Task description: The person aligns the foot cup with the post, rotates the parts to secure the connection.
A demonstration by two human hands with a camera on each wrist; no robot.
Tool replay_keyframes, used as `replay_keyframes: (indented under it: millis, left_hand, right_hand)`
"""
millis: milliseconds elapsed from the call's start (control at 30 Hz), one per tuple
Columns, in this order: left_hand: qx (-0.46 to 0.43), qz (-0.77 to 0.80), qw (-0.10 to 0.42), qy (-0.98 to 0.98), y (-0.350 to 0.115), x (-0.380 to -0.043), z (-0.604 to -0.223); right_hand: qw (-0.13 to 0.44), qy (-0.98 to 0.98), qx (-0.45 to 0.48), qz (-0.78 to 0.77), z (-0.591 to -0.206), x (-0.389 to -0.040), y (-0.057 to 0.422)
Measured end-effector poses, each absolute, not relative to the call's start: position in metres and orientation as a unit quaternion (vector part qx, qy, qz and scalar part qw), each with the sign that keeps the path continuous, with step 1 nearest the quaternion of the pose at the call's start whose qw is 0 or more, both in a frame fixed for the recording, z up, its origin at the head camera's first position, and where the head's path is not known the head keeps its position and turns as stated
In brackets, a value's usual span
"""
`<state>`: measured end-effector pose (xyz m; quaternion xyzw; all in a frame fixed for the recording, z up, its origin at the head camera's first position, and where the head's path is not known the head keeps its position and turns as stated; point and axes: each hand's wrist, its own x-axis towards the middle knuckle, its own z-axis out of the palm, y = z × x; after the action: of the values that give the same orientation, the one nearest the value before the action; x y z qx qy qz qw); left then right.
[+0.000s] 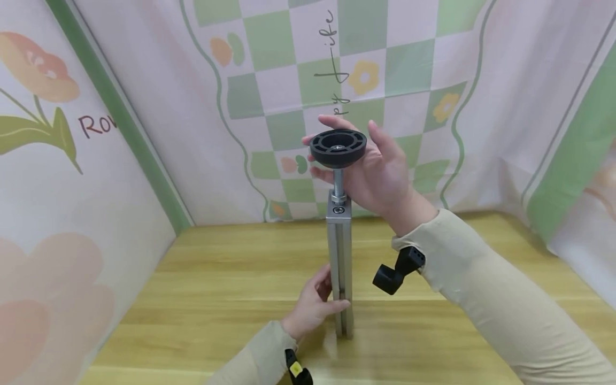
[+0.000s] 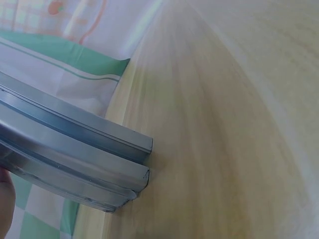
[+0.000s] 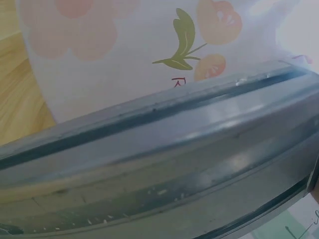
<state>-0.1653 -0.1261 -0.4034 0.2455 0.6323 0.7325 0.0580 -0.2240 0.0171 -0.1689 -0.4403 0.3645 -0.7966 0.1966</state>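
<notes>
An aluminium profile bar [image 1: 333, 251] with slotted sides stands upright on the table in the head view. A threaded bolt [image 1: 339, 182] with a nut rises from its top end and carries a round black levelling foot [image 1: 337, 159]. Low on the bar, my left hand [image 1: 308, 313] grips it with the thumb across the front. Behind the black foot, my right hand [image 1: 377, 174] is spread, thumb pointing up and fingers partly hidden by the foot. The left wrist view has the bar's lower end [image 2: 75, 154] close to the wood; in the right wrist view the bar [image 3: 174, 134] crosses the frame.
The wooden table [image 1: 216, 299] spreads beneath both hands. A green and white checked curtain [image 1: 274, 80] hangs behind it, and a flower-printed curtain [image 1: 72, 192] borders the left side. Black mounts sit on the right wrist [image 1: 401, 270] and the left wrist [image 1: 298, 369].
</notes>
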Motion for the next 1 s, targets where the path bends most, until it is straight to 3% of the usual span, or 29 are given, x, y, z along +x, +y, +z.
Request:
replay_keyframes:
  millis: [600,1000]
  left_hand:
    - [0.243,0.724,0.061,0.642,-0.1275,-0.1636,-0.4000]
    - [0.249,0.734,0.054,0.629,-0.1246,-0.1607,-0.3987]
  right_hand:
    - [0.146,0.348,-0.432,-0.819,-0.1702,-0.2180,0.0156]
    - [0.149,0.313,-0.461,-0.817,-0.1720,-0.2226,0.0222]
